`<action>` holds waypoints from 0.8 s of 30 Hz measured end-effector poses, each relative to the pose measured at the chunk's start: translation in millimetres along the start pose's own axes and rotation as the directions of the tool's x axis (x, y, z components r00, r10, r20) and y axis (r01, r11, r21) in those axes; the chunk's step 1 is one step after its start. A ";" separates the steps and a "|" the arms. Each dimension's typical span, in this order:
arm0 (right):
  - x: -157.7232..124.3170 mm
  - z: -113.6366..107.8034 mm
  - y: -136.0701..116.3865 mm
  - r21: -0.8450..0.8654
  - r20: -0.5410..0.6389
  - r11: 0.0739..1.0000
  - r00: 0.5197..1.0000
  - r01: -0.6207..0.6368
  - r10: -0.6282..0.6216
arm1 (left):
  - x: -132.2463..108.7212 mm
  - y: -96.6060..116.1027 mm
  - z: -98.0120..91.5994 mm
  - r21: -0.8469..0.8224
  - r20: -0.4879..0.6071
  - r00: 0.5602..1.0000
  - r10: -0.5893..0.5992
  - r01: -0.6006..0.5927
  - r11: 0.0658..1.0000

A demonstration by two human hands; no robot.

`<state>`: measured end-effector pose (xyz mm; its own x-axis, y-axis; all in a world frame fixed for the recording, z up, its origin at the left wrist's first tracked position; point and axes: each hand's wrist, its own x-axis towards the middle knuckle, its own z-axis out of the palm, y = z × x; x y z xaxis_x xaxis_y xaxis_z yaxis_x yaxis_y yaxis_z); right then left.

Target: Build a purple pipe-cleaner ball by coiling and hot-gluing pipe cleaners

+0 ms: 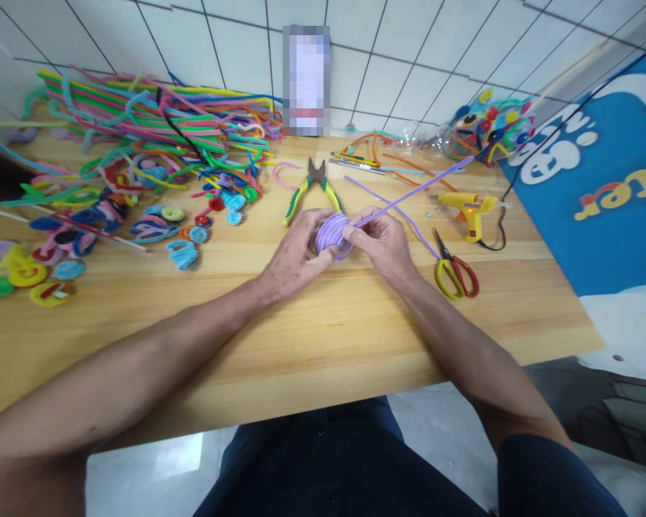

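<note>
Between my hands, above the wooden table, is a coil of purple pipe cleaner (331, 233) wound in several turns around something clear and rounded. My left hand (301, 251) is closed around the coil's left side, its thumb along the lower edge. With thumb and forefinger, my right hand (380, 244) pinches the purple pipe cleaner (409, 192) where it leaves the coil; its long free end slants up to the right. Just beyond the hands lie pliers (316, 176) with green and yellow handles. A second purple pipe cleaner (403, 212) rests behind my right hand.
Bundled colourful pipe cleaners (156, 118) and twisted pieces (183, 255) cover the left side of the table (323, 345). Scissors (455, 269) and a yellow glue gun (468, 210) with a black cord lie at right. A blurred phone (306, 82) leans on the tiled wall.
</note>
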<state>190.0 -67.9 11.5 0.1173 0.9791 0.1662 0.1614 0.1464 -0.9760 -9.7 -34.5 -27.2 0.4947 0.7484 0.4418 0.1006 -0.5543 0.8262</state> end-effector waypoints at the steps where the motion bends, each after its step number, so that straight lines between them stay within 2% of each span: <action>1: -0.2 0.1 -0.4 0.000 -0.001 1.000 1.000 0.000 0.000 | 0.2 0.2 -0.2 0.001 -0.001 1.000 0.001 -0.001 1.000; 6: -0.1 -0.1 -1.1 0.011 0.005 1.000 1.000 -0.011 0.011 | 1.2 -0.6 0.6 -0.006 -0.006 1.000 0.002 -0.002 1.000; 16: 4.7 -2.1 0.5 0.160 0.022 0.983 0.996 -0.089 0.087 | 0.0 -1.5 1.7 -0.018 -0.017 1.000 0.005 -0.006 1.000; 24: 2.6 -0.6 0.1 0.132 0.001 0.988 0.997 -0.081 0.081 | -0.4 -3.4 2.5 -0.008 -0.023 0.999 0.041 -0.041 0.999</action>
<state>190.9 -65.4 11.9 0.1285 0.9880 0.0862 0.0210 0.0842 -0.9962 -8.1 -33.8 -31.0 0.4781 0.7336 0.4830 0.0737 -0.5815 0.8102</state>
